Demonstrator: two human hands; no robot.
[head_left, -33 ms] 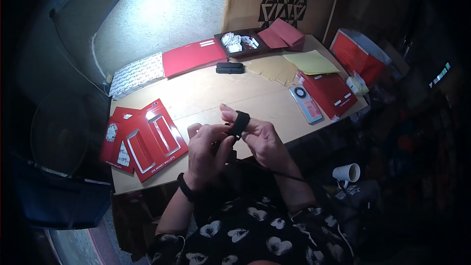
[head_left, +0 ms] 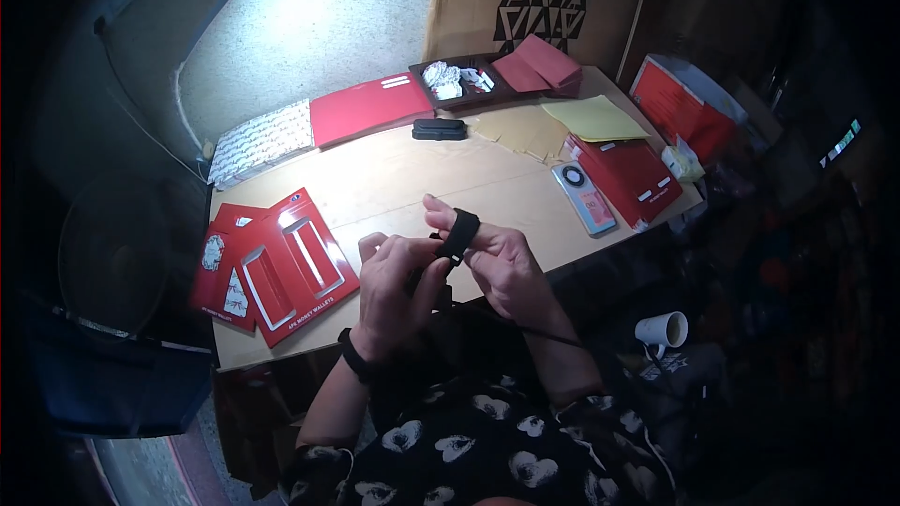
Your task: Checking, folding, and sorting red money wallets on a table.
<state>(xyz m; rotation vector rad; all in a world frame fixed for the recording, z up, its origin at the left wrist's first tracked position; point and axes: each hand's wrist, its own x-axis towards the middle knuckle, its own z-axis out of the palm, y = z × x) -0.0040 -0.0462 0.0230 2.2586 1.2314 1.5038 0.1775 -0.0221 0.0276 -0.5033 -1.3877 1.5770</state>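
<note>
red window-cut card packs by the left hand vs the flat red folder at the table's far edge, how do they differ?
The red card packs have two rectangular window cut-outs each; the red folder is plain with small white labels. The packs lie overlapped in a stack at the table's near left edge, close to the left hand; the folder lies single and flat at the far edge. Both are red, flat and untouched.

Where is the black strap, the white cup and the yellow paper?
black strap [head_left: 460, 233], head view, on the band looped over the finger.
white cup [head_left: 662, 329], head view, on its side wall.
yellow paper [head_left: 592, 118], head view, on the sheet's middle.
</note>
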